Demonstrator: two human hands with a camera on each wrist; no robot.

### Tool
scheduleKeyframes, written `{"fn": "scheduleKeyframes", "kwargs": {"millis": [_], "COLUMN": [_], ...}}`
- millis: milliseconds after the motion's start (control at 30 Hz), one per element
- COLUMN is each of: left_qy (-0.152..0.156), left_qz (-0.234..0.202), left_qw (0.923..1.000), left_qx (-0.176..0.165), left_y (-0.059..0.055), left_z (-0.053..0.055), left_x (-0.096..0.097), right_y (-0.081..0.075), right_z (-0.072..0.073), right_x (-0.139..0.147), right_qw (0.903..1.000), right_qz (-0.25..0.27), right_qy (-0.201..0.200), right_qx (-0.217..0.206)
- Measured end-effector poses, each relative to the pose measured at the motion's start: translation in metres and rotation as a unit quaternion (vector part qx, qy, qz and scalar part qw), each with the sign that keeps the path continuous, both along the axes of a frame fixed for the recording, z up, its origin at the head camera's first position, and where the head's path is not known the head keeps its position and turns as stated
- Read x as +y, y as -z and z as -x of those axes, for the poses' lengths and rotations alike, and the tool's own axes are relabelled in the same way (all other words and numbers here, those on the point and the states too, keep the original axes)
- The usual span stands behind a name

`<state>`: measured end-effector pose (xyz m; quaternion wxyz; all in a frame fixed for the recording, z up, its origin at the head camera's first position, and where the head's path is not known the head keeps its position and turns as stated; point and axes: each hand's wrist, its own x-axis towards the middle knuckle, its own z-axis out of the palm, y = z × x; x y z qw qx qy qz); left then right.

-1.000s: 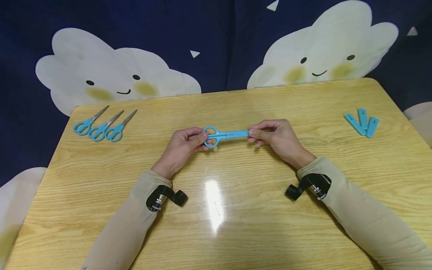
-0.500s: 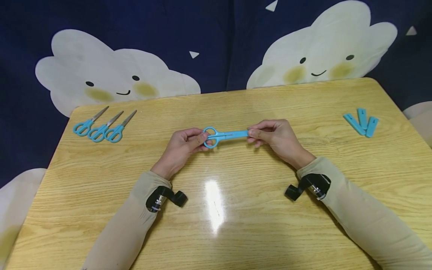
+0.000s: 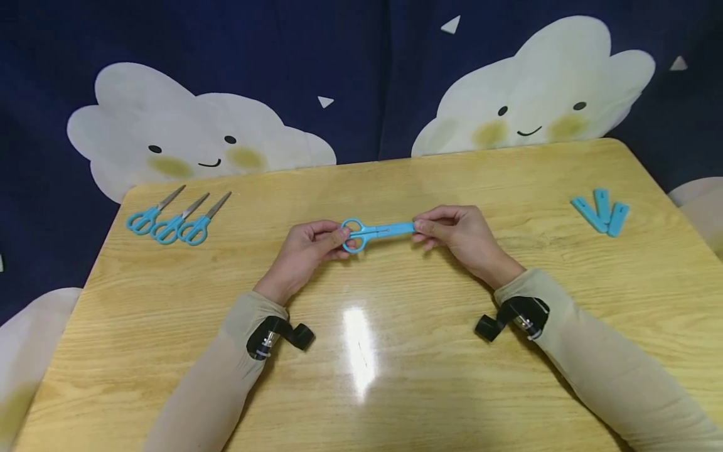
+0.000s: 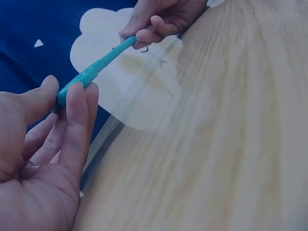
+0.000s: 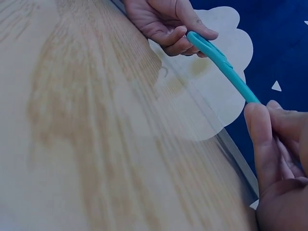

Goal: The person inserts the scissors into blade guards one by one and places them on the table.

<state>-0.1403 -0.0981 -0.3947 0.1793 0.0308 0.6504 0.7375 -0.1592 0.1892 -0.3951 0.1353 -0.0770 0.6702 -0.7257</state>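
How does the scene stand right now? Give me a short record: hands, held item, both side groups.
Left hand: pinches the held scissors at the loops
Right hand: pinches the far end of the blue cover
Held scissors: blades hidden by the blue cover
Left on table: three uncovered scissors
Right on table: three loose blue covers

Surface [image 3: 429, 376]: light wood-grained, rounded far corners, glare reflected near the middle | far left: three blue-handled scissors [image 3: 179, 218] laid side by side, blades pointed toward the far edge | far right: three blue caps [image 3: 602, 204] laid close together, variously angled
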Motion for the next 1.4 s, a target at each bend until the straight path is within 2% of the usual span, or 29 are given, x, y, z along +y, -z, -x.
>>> {"fn": "scheduleKeyframes", "kwargs": {"millis": [333,600,833,1167,1400], "left_qy": [-0.032,-0.038,-0.044,-0.033,-0.041], "left_qz": [0.006,0.023,0.063,0.159,0.189], "left_qw": [0.9995,0.9989,0.9971,0.9858,0.9806], "left_qx": [0.001,0.012,0.007,0.042,0.031], "left_y": [0.008,0.008,0.007,0.001,-0.006], "left_z": [0.007,0.015,0.025,0.044,0.053], "left_x": [-0.004,-0.001,-0.001,-0.002,-0.002], "right_y": [0.005,0.009,0.008,0.001,-0.002], "right_z": [0.006,0.014,0.023,0.042,0.055], "right_x": [-0.004,-0.005,-0.006,-0.011,-0.016], "right_qw": [0.9995,0.998,0.9984,0.9942,0.9925], "right_qz": [0.009,0.03,-0.004,-0.078,-0.086], "right_qy": [0.011,0.038,0.041,0.054,0.067], "right_qx": [-0.028,-0.042,-0.039,-0.051,-0.054]}}
